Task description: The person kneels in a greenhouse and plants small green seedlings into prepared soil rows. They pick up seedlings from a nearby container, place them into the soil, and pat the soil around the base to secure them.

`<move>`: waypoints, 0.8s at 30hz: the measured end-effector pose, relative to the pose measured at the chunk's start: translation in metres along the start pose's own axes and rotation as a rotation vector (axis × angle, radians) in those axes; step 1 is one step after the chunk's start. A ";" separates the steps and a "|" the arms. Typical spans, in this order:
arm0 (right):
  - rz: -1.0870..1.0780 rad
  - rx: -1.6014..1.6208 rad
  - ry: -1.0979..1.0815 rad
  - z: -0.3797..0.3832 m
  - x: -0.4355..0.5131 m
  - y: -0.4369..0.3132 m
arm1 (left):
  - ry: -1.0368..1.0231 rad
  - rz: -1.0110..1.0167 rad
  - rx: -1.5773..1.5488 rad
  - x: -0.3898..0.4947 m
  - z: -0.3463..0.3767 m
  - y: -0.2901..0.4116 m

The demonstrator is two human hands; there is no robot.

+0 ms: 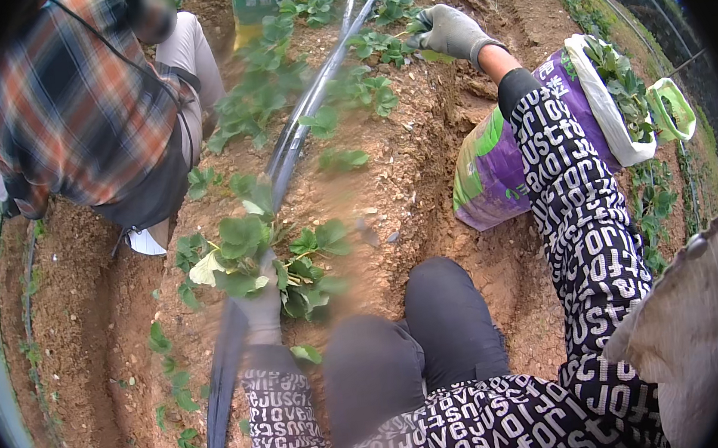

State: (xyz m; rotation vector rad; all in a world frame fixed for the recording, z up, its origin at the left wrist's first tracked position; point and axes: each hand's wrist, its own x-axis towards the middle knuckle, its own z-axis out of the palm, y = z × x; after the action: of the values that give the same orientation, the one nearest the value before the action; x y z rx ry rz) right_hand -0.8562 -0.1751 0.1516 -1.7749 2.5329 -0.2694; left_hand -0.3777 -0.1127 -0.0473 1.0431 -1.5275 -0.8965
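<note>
My left hand (259, 308), in a grey work glove, holds a loose bunch of picked strawberry leaves (303, 287) above the soil ridge; its fingers are partly hidden by foliage and blurred. Farther up the ridge, my right hand (449, 34) reaches out in a similar glove. Its fingers are curled in on a leaf stalk at the edge of a strawberry plant (381, 45), and a yellowish-green leaf shows under the palm. Flat, shiny black drip tape (314, 95) runs along the ridge between the plants, passing close by my left hand.
A purple and green sack (490, 176) with its white rim rolled back holds cut leaves (621, 85) at right. Behind it is a green-and-white bag (672, 108). A co-worker in a plaid shirt (80, 89) bends at left. A yellow-green sack (265, 3) stands ahead.
</note>
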 end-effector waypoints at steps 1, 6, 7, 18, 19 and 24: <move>-0.098 0.029 0.010 0.008 -0.011 -0.013 | 0.001 -0.003 -0.005 0.001 0.001 0.002; -0.204 -0.159 -0.152 0.080 -0.039 -0.088 | 0.036 -0.021 -0.049 0.002 0.004 0.006; -0.198 -0.162 -0.155 0.087 -0.035 -0.095 | 0.036 -0.031 -0.043 0.003 0.004 0.006; -0.172 -0.309 -0.267 0.097 0.002 -0.113 | 0.045 -0.031 -0.009 -0.003 0.004 0.001; -0.146 -0.272 -0.290 0.098 0.003 -0.113 | 0.028 -0.030 -0.002 -0.002 0.004 0.000; -0.204 -0.209 -0.289 0.103 0.007 -0.109 | 0.024 -0.124 -0.062 -0.001 0.004 -0.002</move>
State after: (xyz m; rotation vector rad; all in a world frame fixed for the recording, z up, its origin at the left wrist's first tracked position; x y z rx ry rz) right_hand -0.7439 -0.2298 0.0680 -1.9791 2.2515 0.2401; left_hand -0.3808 -0.1124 -0.0503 1.1089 -1.4179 -1.0074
